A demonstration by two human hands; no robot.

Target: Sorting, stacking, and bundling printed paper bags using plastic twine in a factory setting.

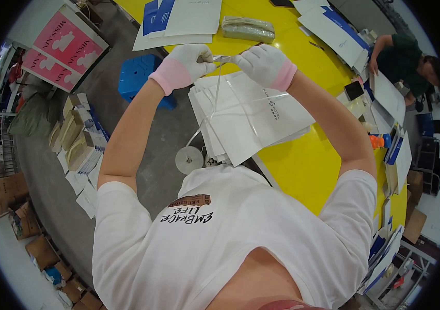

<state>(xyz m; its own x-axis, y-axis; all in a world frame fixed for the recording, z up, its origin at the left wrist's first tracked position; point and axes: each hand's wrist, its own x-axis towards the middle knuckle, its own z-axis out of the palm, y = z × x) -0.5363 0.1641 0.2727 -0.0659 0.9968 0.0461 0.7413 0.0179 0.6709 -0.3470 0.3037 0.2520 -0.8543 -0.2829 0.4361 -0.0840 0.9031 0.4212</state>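
Note:
A stack of flat white paper bags (282, 121) lies at the near edge of the yellow table, with white plastic string (218, 88) running across it both ways. Over the stack's far side, my left hand (185, 63), in a white glove with a pink cuff, pinches the string. Close beside it, my right hand (265, 66), gloved the same, grips the string too. A short twisted length shows between the two hands. From the stack's left side, a strand runs down toward a round white spool (189, 160) near my body.
The yellow table (302, 170) carries a wrapped bundle (248, 29), white and blue sheets (181, 18) and a dark phone (354, 91). A blue stool (138, 77) stands left. At the right, another person (408, 59) handles a white board. Stacked bundles (80, 139) sit on the floor.

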